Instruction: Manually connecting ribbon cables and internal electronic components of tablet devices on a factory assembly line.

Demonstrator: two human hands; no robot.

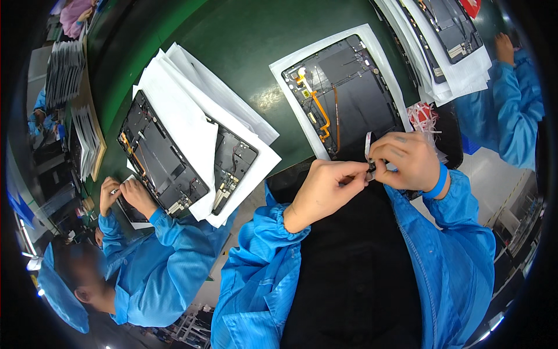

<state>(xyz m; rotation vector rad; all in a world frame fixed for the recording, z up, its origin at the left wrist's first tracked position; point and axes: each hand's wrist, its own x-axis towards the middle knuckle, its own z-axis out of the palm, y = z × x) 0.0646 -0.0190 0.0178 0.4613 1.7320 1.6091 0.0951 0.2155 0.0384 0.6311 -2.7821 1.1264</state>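
Observation:
My left hand (327,187) and my right hand (410,160) meet close in front of my chest, both closed in a pinch. Between their fingertips is a small dark part (371,167), too small to name. A narrow white strip (368,143) sticks up from it by my right fingers. Just beyond my hands, a black device housing (365,96) lies on a white sheet (283,65) on the green table. An orange flat cable (322,113) runs along the housing's left side, and a thinner brown one (337,116) crosses it lengthwise.
At left, a co-worker (157,273) in blue handles stacked housings (160,154) interleaved with white sheets (174,87). More housings (447,29) are piled at upper right, near another person's blue sleeve (514,110). Paper strips (423,118) lie right of my housing on the green table (244,52).

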